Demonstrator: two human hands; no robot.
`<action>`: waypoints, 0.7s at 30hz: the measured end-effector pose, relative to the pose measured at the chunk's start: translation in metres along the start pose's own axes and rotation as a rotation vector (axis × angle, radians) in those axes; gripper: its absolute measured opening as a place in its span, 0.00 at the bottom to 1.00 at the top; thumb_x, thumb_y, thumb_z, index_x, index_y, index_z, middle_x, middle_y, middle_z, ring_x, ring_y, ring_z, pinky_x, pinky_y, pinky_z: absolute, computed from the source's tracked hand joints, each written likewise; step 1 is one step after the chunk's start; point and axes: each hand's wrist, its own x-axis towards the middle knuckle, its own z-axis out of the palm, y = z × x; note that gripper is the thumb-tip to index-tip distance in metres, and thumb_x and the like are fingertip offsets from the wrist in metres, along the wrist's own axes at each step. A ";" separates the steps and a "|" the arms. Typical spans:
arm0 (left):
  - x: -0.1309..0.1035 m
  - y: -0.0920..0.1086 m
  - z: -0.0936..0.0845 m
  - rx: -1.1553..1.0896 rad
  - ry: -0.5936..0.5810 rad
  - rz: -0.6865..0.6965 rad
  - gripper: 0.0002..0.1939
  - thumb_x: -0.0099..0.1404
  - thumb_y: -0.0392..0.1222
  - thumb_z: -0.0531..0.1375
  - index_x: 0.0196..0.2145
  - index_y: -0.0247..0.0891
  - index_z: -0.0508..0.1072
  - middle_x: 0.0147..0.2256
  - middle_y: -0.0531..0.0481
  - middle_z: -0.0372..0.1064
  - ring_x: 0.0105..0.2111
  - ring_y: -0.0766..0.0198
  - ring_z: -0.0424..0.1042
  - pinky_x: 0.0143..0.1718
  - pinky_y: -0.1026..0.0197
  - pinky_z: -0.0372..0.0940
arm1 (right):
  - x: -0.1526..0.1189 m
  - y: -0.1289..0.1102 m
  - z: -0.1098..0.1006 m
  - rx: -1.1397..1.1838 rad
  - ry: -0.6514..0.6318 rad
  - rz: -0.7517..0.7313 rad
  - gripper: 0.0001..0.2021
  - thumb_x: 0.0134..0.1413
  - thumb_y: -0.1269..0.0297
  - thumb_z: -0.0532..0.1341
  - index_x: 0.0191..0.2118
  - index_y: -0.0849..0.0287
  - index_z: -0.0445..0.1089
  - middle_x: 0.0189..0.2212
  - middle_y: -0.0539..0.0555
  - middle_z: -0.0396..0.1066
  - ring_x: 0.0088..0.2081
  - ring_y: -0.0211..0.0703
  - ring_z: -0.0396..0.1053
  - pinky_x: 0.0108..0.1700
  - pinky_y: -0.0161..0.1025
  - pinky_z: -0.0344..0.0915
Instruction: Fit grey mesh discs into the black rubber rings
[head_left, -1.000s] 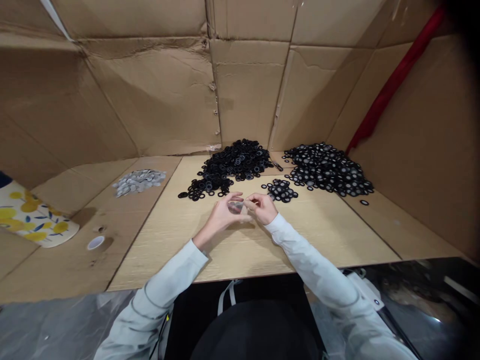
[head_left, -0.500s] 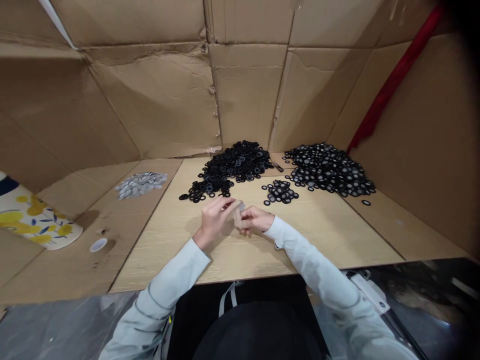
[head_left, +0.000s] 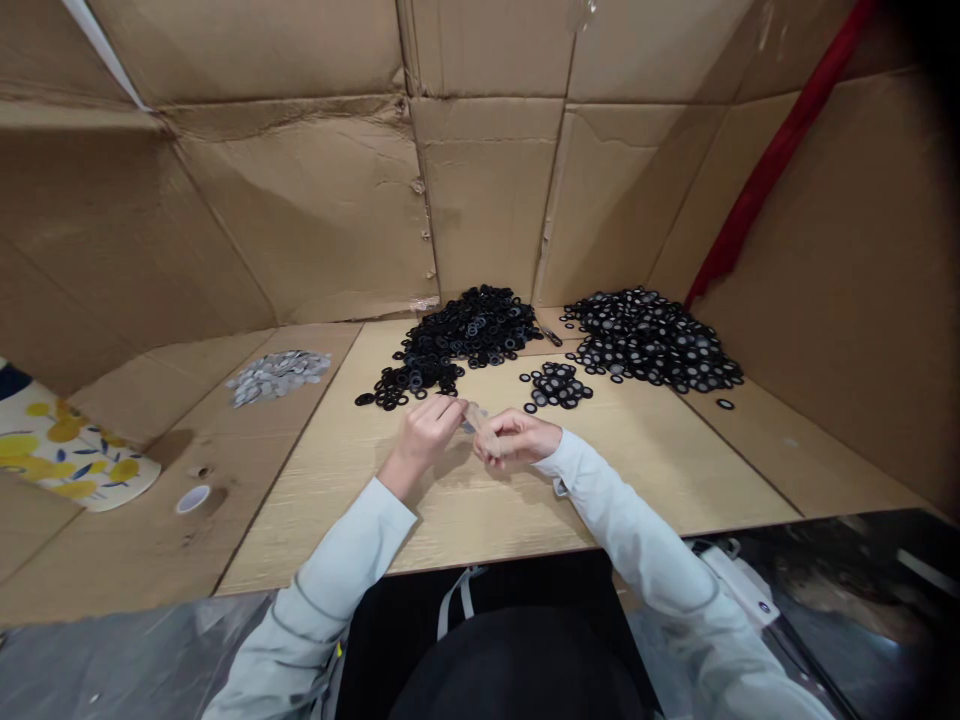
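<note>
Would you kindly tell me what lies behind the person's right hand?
Beyond the right hand, a small cluster of pale-centred black rings lies on the tan board. The board directly behind the hand is covered, so anything there cannot be seen.

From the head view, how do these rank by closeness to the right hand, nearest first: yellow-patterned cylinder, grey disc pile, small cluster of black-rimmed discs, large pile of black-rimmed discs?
From the right hand:
1. Small cluster: just beyond it.
2. Large pile: farther back, right.
3. Grey disc pile: across, left.
4. Yellow-patterned cylinder: far left edge.
</note>
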 end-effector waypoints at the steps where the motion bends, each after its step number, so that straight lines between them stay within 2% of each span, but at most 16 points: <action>1: 0.000 -0.001 0.000 -0.005 0.000 0.012 0.09 0.62 0.37 0.52 0.33 0.38 0.72 0.29 0.46 0.71 0.29 0.64 0.69 0.30 0.64 0.60 | -0.001 -0.001 -0.001 0.011 0.013 -0.017 0.13 0.37 0.58 0.66 0.24 0.65 0.69 0.22 0.50 0.66 0.23 0.31 0.62 0.23 0.29 0.57; 4: 0.000 -0.004 0.002 -0.037 0.022 -0.003 0.10 0.61 0.36 0.51 0.35 0.38 0.73 0.32 0.45 0.72 0.32 0.63 0.70 0.32 0.63 0.62 | -0.002 -0.002 -0.002 0.015 0.037 -0.019 0.12 0.38 0.59 0.66 0.24 0.65 0.69 0.22 0.49 0.66 0.22 0.30 0.62 0.23 0.29 0.57; 8: 0.002 -0.003 0.004 -0.043 0.061 -0.086 0.10 0.61 0.35 0.52 0.34 0.38 0.73 0.31 0.46 0.73 0.30 0.63 0.71 0.33 0.62 0.64 | 0.004 0.003 -0.003 0.041 0.083 0.070 0.11 0.35 0.62 0.67 0.24 0.65 0.70 0.20 0.50 0.67 0.22 0.31 0.63 0.22 0.28 0.57; 13: 0.003 0.000 0.002 -0.054 0.091 -0.123 0.09 0.59 0.37 0.53 0.34 0.38 0.74 0.31 0.45 0.73 0.30 0.62 0.71 0.33 0.62 0.64 | 0.010 0.011 -0.007 0.168 0.236 0.215 0.08 0.39 0.70 0.63 0.30 0.66 0.71 0.31 0.57 0.72 0.25 0.35 0.67 0.23 0.30 0.62; 15: 0.003 0.001 0.001 -0.046 0.085 -0.128 0.09 0.59 0.38 0.54 0.33 0.38 0.74 0.31 0.45 0.73 0.30 0.62 0.71 0.32 0.62 0.64 | 0.011 0.010 -0.009 0.251 0.361 0.169 0.10 0.38 0.75 0.61 0.32 0.64 0.71 0.33 0.57 0.73 0.28 0.37 0.69 0.27 0.33 0.65; 17: 0.003 0.001 0.001 -0.011 0.068 -0.129 0.09 0.60 0.40 0.54 0.33 0.38 0.74 0.30 0.45 0.74 0.29 0.62 0.71 0.32 0.62 0.63 | 0.011 0.008 -0.008 0.318 0.462 0.062 0.12 0.37 0.77 0.58 0.33 0.63 0.71 0.35 0.57 0.73 0.32 0.39 0.69 0.32 0.36 0.66; 21: 0.004 0.001 -0.001 0.064 0.032 -0.101 0.09 0.60 0.41 0.54 0.32 0.39 0.74 0.29 0.45 0.74 0.29 0.63 0.71 0.31 0.63 0.62 | 0.012 0.005 -0.005 0.306 0.489 -0.015 0.10 0.40 0.69 0.58 0.32 0.62 0.72 0.33 0.57 0.73 0.35 0.41 0.68 0.35 0.38 0.64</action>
